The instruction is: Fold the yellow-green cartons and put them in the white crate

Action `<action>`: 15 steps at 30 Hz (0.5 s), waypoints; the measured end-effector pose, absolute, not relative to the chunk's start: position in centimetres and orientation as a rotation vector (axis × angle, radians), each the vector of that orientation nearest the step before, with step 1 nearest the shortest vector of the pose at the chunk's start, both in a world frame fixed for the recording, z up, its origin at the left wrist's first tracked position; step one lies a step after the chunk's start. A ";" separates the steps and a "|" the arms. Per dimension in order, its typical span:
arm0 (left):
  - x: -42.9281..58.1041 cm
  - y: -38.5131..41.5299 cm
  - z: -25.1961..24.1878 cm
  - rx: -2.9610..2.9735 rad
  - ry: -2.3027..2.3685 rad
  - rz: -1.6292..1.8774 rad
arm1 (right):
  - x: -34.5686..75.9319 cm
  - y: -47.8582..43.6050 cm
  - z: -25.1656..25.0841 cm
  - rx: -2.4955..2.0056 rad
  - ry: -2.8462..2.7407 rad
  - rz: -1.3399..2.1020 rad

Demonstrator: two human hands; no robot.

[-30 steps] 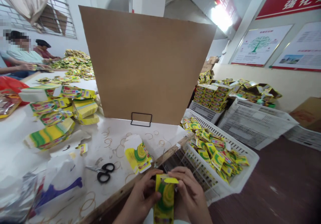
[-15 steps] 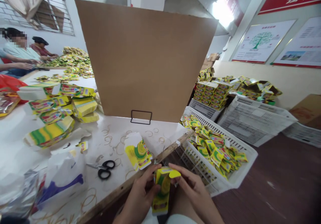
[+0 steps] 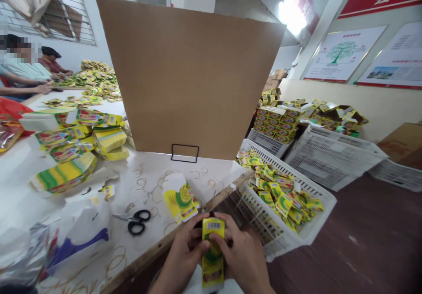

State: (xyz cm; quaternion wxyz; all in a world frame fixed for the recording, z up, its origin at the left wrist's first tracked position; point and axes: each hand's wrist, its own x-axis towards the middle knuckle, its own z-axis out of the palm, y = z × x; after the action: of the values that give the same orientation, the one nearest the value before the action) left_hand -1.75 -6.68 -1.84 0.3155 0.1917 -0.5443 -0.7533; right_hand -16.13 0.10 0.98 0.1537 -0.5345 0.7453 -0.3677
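Note:
A small yellow and green box (image 3: 212, 267) is upright between my hands, in front of the table edge, with a barcode on its closed top end. My left hand (image 3: 185, 250) grips its left side, thumb on the front face. My right hand (image 3: 244, 252) holds the right side, its thumb also pressed on the front. Up on the table nearby lies a flat yellow carton (image 3: 180, 197) with a white flap. Black-handled scissors (image 3: 136, 222) rest to the left of that carton.
Folded carton stacks (image 3: 66, 171) and plastic bags (image 3: 82, 228) cover the table's left. A cardboard panel (image 3: 191, 83) stands behind. A white crate (image 3: 325, 217) of small boxes is at right. People sit far left.
The yellow flap that stuck out at the box's top is folded down, and the barcode end now shows. My right hand has moved left, closer against the box.

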 end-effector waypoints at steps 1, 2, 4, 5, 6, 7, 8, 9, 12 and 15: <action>-1.7 -6.7 -1.8 0.498 -1.412 -2.005 | -16.3 0.1 0.9 -1.549 2.112 -1.060; -1.7 -6.8 -1.8 0.492 -1.396 -2.025 | -16.5 0.2 0.8 -1.558 2.079 -1.085; -1.8 -6.8 -1.9 0.491 -1.375 -2.047 | -16.8 0.3 0.5 -1.556 2.000 -1.195; -1.9 -6.8 -2.0 0.497 -1.371 -2.042 | -16.8 0.3 0.4 -1.532 1.956 -1.268; -2.1 -6.7 -2.1 0.510 -1.374 -2.025 | -16.7 0.3 0.3 -1.488 1.905 -1.341; -2.3 -6.7 -2.1 0.527 -1.382 -1.999 | -16.6 0.2 0.2 -1.430 1.846 -1.402; -2.6 -6.6 -2.2 0.547 -1.397 -1.969 | -16.4 0.2 0.1 -1.367 1.775 -1.438; -2.8 -6.5 -2.3 0.566 -1.420 -1.935 | -16.4 0.1 -0.1 -1.305 1.709 -1.454; -3.1 -6.6 -2.5 0.636 -1.499 -1.784 | -17.6 -0.3 -0.4 -1.161 1.703 -1.527; -2.3 -7.6 -2.7 0.781 -1.618 -1.440 | -21.3 -1.0 -0.6 -0.848 2.031 -1.931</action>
State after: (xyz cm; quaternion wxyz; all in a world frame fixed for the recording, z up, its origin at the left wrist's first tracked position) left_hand -2.27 -7.63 -2.75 0.4072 0.3099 -0.6418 -0.5712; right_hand -21.27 -1.04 -0.63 0.1068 -0.2880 0.6897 -0.6557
